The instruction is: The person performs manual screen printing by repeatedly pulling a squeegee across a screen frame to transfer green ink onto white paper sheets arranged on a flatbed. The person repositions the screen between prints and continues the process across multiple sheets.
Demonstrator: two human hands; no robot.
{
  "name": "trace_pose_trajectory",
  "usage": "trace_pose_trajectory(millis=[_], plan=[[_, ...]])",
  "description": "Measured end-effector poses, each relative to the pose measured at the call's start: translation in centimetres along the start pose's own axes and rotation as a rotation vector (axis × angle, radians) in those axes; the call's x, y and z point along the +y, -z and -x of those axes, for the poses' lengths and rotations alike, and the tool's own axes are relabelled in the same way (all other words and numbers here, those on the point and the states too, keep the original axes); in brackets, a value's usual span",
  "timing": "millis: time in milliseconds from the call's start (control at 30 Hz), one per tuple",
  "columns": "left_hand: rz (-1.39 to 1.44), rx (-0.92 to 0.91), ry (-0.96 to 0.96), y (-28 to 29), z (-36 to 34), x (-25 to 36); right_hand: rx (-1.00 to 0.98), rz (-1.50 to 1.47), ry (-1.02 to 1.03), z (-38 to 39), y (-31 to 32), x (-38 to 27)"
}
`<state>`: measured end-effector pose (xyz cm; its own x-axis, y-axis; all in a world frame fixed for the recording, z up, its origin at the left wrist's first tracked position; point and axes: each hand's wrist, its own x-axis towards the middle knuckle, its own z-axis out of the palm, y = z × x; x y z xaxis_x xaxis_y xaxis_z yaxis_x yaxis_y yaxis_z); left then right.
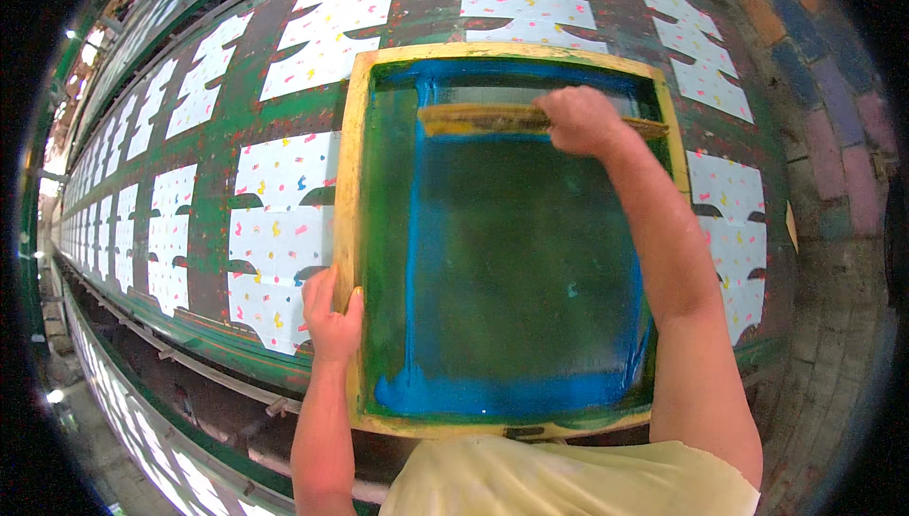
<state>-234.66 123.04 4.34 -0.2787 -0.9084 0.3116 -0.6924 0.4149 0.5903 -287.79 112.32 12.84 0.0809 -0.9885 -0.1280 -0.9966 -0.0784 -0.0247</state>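
The right hand (582, 120) is curled into a fist around a long, flat, ochre-stained wooden squeegee (483, 120), which lies crosswise near the far end of the screen, its right end close to the right rail. The left hand (331, 315) pinches the left rail of a rectangular yellow wooden frame (348, 204) between thumb and fingers, toward the near corner. Inside that frame stretches a dark green, translucent mesh (521, 251), with wet blue ink (502, 393) pooled along the near edge, streaked up the left side and smeared at the far end. The frame rests on a long green-and-brown printing table (213, 204), where white fabric pieces (275, 232) with curved cut-outs and small multicoloured motifs lie in two rows. A pale yellow shirt (568, 478) shows at the near edge; to the right runs a floor of worn paving blocks (833, 232).
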Motion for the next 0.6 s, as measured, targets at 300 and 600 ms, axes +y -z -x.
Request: trace_pose_trajectory(millis=[300, 600], plan=[[0.051, 0.019, 0.016, -0.6, 0.5, -1.5, -0.074, -0.084, 0.044, 18.4, -1.4, -12.4], [0.025, 0.041, 0.103, -1.1, 0.7, -1.5, -0.059, -0.188, 0.031, 35.4, -3.2, -24.8]])
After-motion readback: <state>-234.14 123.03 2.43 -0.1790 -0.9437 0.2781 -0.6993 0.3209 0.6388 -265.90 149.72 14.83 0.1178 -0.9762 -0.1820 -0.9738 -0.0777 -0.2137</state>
